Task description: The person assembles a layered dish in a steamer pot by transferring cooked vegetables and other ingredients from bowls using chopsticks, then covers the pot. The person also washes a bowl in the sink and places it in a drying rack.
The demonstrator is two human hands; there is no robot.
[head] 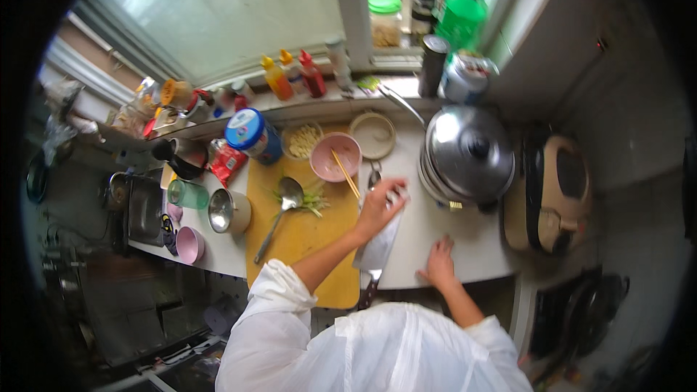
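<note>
My left hand (378,207) is raised over the right edge of the yellow cutting board (332,245), fingers curled. Something small and whitish shows at its fingertips, too blurred to name. Below that wrist a cleaver (381,245) lies along the board's edge, handle towards me. My right hand (440,262) rests on the white countertop (474,245) with nothing in it. Beyond my left hand sits a pink bowl (326,160) with chopsticks (344,170) leaning in it. A metal ladle (290,191) lies on cut green vegetable pieces (313,201) on the board.
A lidded steel pot (468,152) and a beige rice cooker (561,196) stand at right. Behind the board are a bowl of pale pieces (304,141) and a blue-lidded tub (253,133). A metal cup (231,211), another pink bowl (189,245) and a sink (146,212) lie left.
</note>
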